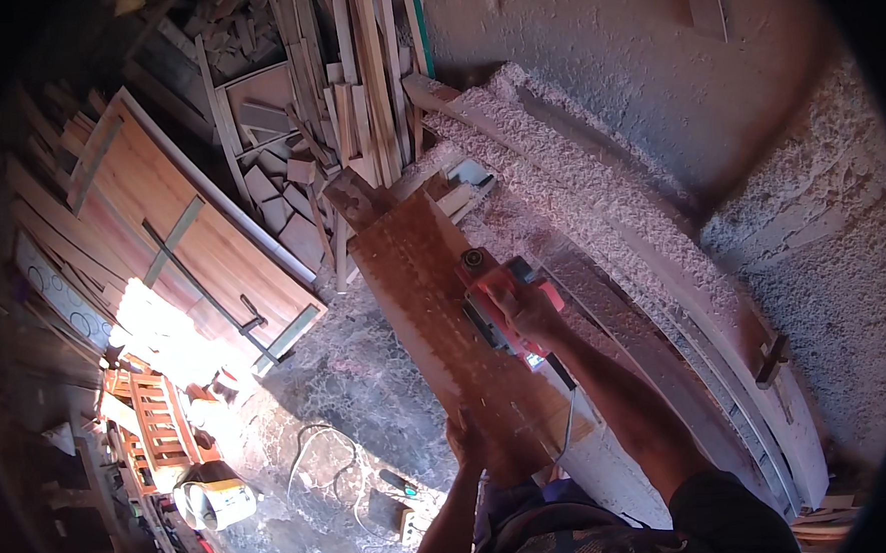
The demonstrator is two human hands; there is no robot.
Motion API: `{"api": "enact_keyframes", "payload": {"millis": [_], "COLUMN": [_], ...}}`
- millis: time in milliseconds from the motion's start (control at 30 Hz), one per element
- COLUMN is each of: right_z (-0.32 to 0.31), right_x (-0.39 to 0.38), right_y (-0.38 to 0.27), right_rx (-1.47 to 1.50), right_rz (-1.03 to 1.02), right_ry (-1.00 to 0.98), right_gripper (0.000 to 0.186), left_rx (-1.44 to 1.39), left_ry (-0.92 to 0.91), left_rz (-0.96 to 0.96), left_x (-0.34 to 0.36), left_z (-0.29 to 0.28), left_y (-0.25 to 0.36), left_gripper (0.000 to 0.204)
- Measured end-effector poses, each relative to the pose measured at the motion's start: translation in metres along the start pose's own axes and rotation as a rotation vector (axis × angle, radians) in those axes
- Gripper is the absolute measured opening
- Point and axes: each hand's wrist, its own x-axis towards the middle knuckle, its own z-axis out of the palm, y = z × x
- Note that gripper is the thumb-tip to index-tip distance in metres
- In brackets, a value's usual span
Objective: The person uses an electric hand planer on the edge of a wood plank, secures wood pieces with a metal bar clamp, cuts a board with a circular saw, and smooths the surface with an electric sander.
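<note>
A long brown wooden board (415, 278) slants across the middle of the view, its near end close to my body. On its right part sits a red electric hand planer (488, 302) with a round black knob at its far end. My right hand (531, 310) is closed round the planer's handle. The planer's underside and its contact with the board are hidden. My left hand (465, 439) grips the board's left edge near the close end, its fingers partly hidden. A grey cord or rod (568, 420) hangs beside the board behind the planer.
Shavings cover a long curved timber bench (600, 208) along the right. Offcuts (294, 209) and upright planks (377, 70) stand beyond the board. At left lean a clamped wooden panel (201, 239), a slatted wooden piece (160, 416) and a white bucket (219, 503). A cable (316, 433) loops over the floor.
</note>
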Motion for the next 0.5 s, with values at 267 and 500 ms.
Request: {"api": "enact_keyframes", "payload": {"millis": [267,500], "right_z": [0.022,0.032], "right_x": [0.126,0.233], "right_y": [-0.057,-0.115], "right_rx": [0.121,0.072], "right_rz": [-0.082,-0.19], "right_ry": [0.02,-0.037], "right_gripper": [0.051,0.048], "left_rx": [-0.081,-0.093], "left_ry": [-0.027,-0.071], "left_rz": [-0.057,-0.045], "left_x": [0.0,-0.007], "left_z": [-0.002,0.002], "left_y": [0.004,0.038], "left_gripper": [0.057,0.051]}}
